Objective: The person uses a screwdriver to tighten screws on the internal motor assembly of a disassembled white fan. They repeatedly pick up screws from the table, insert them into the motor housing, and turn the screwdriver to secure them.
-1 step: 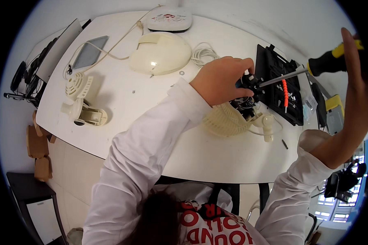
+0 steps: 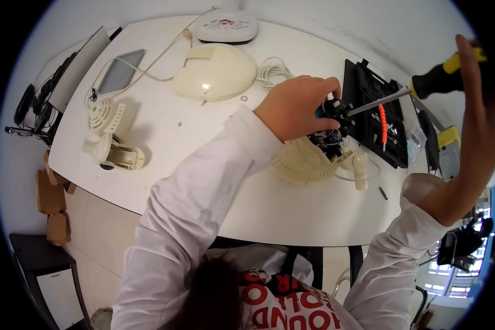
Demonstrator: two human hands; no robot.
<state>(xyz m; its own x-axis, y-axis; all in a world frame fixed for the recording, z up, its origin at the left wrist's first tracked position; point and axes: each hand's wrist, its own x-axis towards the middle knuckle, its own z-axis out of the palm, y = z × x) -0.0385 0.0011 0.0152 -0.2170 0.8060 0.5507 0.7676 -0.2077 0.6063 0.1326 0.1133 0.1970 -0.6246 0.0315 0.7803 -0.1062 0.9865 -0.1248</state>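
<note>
My left hand [image 2: 301,108] is closed on a black motor part [image 2: 344,116] of a disassembled fan. Below it, the wired motor sits in the cream fan grille [image 2: 301,165], with a cream neck piece [image 2: 359,170] to its right. Raised at the far right, my right hand [image 2: 481,91] grips the black and yellow handle of a screwdriver [image 2: 388,100]. Its shaft slants down leftward, and the tip meets the black part beside my left fingers. Exactly where the tip seats is too small to tell.
Behind the fan parts lies an open black tool case [image 2: 377,118] with an orange flexible shaft [image 2: 383,124]. A cream oval fan base [image 2: 217,71] and coiled cable [image 2: 274,72] lie farther back. Cream housing parts [image 2: 115,148] stand left; a small dark bit [image 2: 383,193] lies near right.
The screwdriver handle and my right hand have shifted very slightly left. My left hand keeps its grip on the black motor part.
</note>
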